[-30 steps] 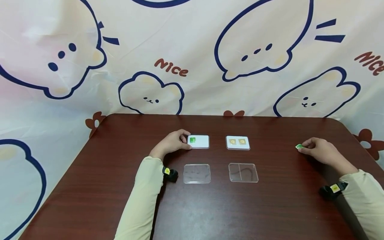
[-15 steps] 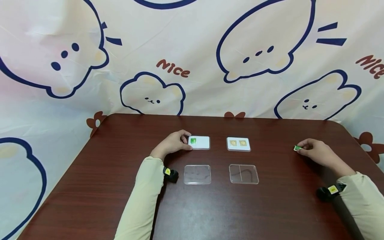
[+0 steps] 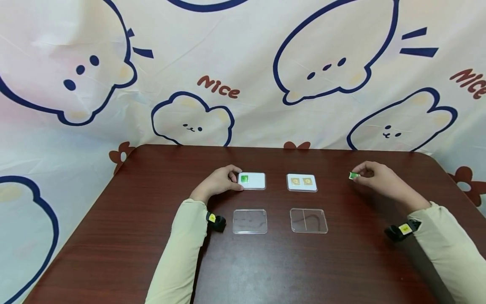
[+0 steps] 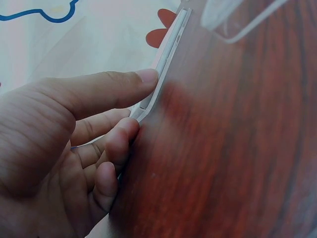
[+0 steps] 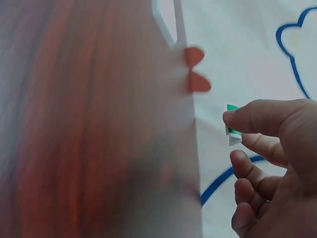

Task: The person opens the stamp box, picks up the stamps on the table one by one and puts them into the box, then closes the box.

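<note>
My left hand [image 3: 217, 182] grips the left end of a flat white-backed plastic case [image 3: 257, 180], thumb on the near edge and fingers on the far one. A green stamp [image 3: 244, 179] lies in that case's left half; the right half shows plain white. In the left wrist view the thumb and fingers hold the corner of the case [image 4: 166, 59]. My right hand [image 3: 379, 180], over the right side of the table, pinches a second green stamp [image 3: 354, 175] between thumb and fingertip. Its toothed edges show on the stamp [image 5: 234, 130] in the right wrist view.
Right of the held case lies another white-backed case [image 3: 301, 188] with two yellowish stamps side by side. Two clear plastic lids [image 3: 249, 221] lie nearer me on the dark brown table [image 3: 265, 270]. A patterned curtain [image 3: 258, 50] hangs behind the far edge.
My right hand has moved left with the green stamp, toward the cases. The left hand keeps its place on the case.
</note>
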The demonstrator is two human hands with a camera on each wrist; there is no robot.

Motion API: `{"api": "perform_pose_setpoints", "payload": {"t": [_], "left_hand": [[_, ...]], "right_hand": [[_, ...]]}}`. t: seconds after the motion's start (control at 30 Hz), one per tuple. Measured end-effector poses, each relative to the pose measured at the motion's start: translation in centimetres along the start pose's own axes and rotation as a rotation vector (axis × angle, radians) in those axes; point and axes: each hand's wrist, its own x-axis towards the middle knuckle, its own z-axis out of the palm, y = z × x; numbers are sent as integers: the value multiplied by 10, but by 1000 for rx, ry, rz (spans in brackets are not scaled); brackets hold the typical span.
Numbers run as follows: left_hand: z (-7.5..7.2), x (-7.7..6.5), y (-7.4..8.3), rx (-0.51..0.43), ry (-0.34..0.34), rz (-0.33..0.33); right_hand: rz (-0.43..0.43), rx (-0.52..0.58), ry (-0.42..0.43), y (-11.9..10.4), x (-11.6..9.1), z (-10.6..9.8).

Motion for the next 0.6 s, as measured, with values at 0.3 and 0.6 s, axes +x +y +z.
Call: {"api": "perform_pose_setpoints", "payload": {"t": [0.3,0.6], "left_hand": [[-1,-1,-1,0,0,0],[-1,-1,-1,0,0,1]], "right_hand": [[-55,6,-34,-50,19,11],[-149,37,-69,-89,38,33]]}}
